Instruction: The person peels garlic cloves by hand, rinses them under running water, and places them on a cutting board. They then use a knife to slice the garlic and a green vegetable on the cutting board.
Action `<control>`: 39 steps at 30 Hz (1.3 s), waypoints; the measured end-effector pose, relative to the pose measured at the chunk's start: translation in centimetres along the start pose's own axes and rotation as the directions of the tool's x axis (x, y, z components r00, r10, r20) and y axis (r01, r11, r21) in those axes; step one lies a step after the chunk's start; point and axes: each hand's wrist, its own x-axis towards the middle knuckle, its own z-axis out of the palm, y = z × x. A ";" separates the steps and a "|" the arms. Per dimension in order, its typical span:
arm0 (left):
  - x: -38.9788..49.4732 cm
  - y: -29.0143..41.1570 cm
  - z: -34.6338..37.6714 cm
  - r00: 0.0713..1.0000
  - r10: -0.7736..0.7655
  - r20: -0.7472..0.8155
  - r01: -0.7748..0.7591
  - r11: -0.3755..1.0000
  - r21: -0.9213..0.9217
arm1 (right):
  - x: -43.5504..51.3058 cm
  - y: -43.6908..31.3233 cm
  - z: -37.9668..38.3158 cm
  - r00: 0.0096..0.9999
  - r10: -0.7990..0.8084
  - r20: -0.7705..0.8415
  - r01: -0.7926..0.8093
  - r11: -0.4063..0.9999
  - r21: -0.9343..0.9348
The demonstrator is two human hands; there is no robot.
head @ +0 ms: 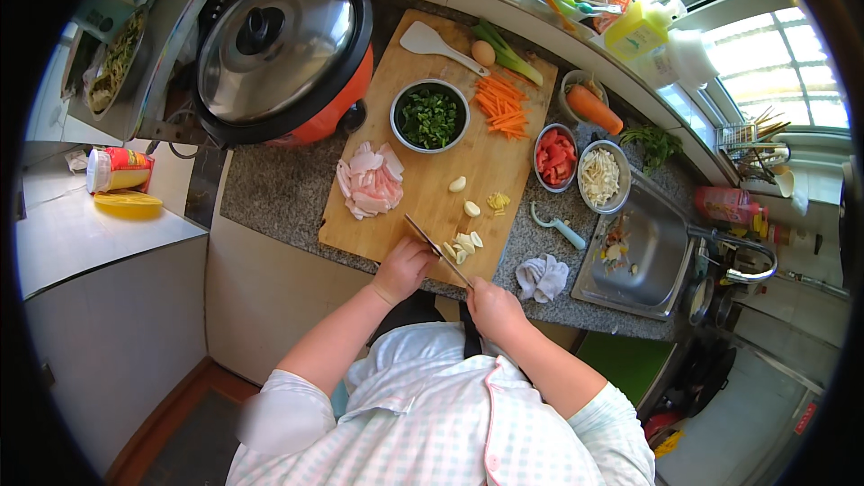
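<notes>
On the wooden cutting board [418, 189], my right hand [495, 308] grips the handle of a kitchen knife [432, 243], its blade upright and pointing away to the left. My left hand [406, 268] rests with bent fingers beside the blade; what lies under the fingertips is mostly hidden. Sliced garlic [463, 247] lies just right of the blade. Farther up are whole garlic cloves [472, 208], a small yellow chopped heap [498, 201], sliced pale pink meat [370, 180], a bowl of chopped greens [429, 116] and carrot strips [503, 106].
A lidded electric cooker [283, 61] stands at the upper left. A white spatula [439, 46], an egg [482, 53] and a green stalk [507, 54] lie on the board's far end. Right are bowls of red pieces [555, 157] and white strips [601, 177], a peeler [559, 224], a cloth [542, 277] and a sink [638, 270].
</notes>
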 end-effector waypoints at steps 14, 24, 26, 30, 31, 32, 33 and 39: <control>-0.2 -0.4 0.3 1.000 -0.024 -0.011 0.024 0.999 -0.033 | 0.0 -0.3 0.4 0.999 -0.019 -0.039 0.021 0.999 0.035; -0.1 -0.2 -0.3 0.999 0.038 -0.026 -0.037 0.999 0.029 | 1.5 -0.3 1.8 0.992 -0.035 -0.117 0.053 0.987 0.154; -0.3 -0.5 -0.2 0.998 0.048 -0.032 -0.046 0.998 0.035 | 0.6 -0.6 0.7 0.998 -0.014 -0.061 0.021 0.993 0.119; -0.5 -0.7 -0.2 0.999 0.039 -0.030 -0.039 0.999 0.007 | 0.0 -1.0 -0.2 1.000 -0.003 -0.008 0.003 0.999 0.050; -0.5 -0.6 -0.2 0.999 0.036 -0.030 -0.036 0.999 0.007 | 0.0 -1.0 0.0 1.000 0.007 0.003 -0.007 0.999 0.037; -0.5 -0.6 -0.2 0.999 0.033 -0.029 -0.032 0.999 0.008 | 0.0 -1.0 0.2 1.000 0.017 0.014 -0.017 1.000 0.024; -0.6 -0.6 -0.2 0.999 0.037 -0.031 -0.037 0.999 0.015 | 0.2 -0.9 0.5 1.000 0.017 0.014 -0.017 1.000 0.022; -0.1 -0.6 -0.3 0.998 0.057 -0.036 -0.056 0.998 0.028 | 1.8 -1.0 2.7 0.992 -0.037 -0.124 0.052 0.992 0.119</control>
